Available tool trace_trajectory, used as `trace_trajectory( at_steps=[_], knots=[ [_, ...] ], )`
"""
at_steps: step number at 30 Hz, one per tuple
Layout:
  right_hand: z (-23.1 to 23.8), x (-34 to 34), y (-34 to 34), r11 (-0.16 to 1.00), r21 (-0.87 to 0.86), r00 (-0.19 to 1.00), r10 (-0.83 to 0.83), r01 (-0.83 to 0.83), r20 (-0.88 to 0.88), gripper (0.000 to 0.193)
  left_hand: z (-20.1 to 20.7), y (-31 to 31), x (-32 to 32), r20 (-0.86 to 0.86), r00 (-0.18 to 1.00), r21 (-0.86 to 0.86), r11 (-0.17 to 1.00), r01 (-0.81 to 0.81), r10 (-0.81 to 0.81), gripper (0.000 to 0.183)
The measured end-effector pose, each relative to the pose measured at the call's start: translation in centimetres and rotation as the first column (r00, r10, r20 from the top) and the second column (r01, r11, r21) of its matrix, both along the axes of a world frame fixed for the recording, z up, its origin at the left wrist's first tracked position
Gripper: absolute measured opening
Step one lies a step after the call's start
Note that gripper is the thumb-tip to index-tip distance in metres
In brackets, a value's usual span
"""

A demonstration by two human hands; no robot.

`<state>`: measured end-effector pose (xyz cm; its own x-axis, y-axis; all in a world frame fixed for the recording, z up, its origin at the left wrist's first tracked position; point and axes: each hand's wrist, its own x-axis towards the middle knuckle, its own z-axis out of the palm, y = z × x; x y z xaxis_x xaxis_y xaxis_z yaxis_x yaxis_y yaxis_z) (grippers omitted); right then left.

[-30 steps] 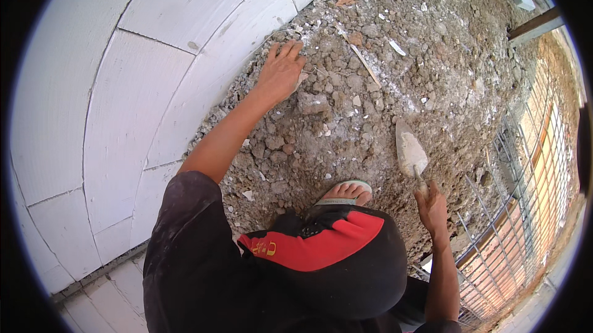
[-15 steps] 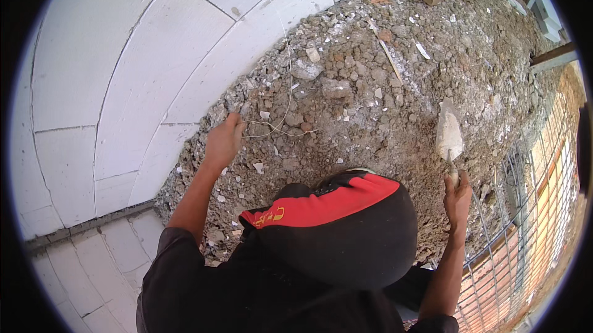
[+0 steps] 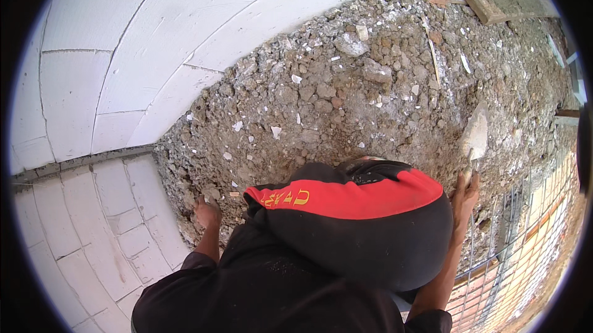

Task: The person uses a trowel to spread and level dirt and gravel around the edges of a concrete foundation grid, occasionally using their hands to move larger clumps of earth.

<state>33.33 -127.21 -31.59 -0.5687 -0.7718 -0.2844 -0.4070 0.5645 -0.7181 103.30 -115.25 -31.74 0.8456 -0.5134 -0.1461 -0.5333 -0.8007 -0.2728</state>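
While held, the trowel (image 3: pixel 475 135) looks whitish

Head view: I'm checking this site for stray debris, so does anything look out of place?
Yes, mildly. A wooden board lies on the rubbly soil near the white block wall, and a thin pale strip lies loose nearby. Both look like leftovers. The trowel in the right hand seems ordinary.

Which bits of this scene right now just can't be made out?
All in the head view:
Left hand: too small and blurred to tell whether it holds anything.
Trowel: much of its handle is hidden by the right hand.
Wall: its upper part is cut off by the picture's rim.
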Motion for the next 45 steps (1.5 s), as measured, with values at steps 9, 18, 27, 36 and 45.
trace_trajectory(
  at_steps=[9,18,27,36,45],
  knots=[
    [5.6,2.5,0.8,0.954,0.142,0.958,0.241,-0.263,0.157,0.027,-5.7,-29.6,-4.2,0.334,0.882,-0.593,0.653,0.471,-0.333,0.077],
    [0.2,-3.5,-25.0,0.995,0.067,0.983,0.09,-0.08,-0.161,0.047,-6.2,-38.7,-28.4,0.001,0.407,-0.827,0.228,0.514,-0.914,0.082],
    [2.3,5.6,-22.5,0.712,0.435,0.702,0.678,-0.552,-0.219,0.039,-8.7,-39.4,-28.2,-0.003,0.407,-0.829,0.23,0.509,-0.913,0.095],
    [-5.7,3.9,-32.6,0.933,0.04,0.915,0.358,-0.357,-0.183,0.029,-10.1,-39.3,-33.9,-0.06,0.352,-0.849,0.233,0.474,-0.934,0.099],
    [1.7,-2.2,-25.0,0.933,0.317,0.938,0.253,-0.172,-0.236,0.031,-8.2,-39.8,-32.4,-0.044,0.394,-0.88,0.222,0.419,-0.918,0.093]
  ],
)
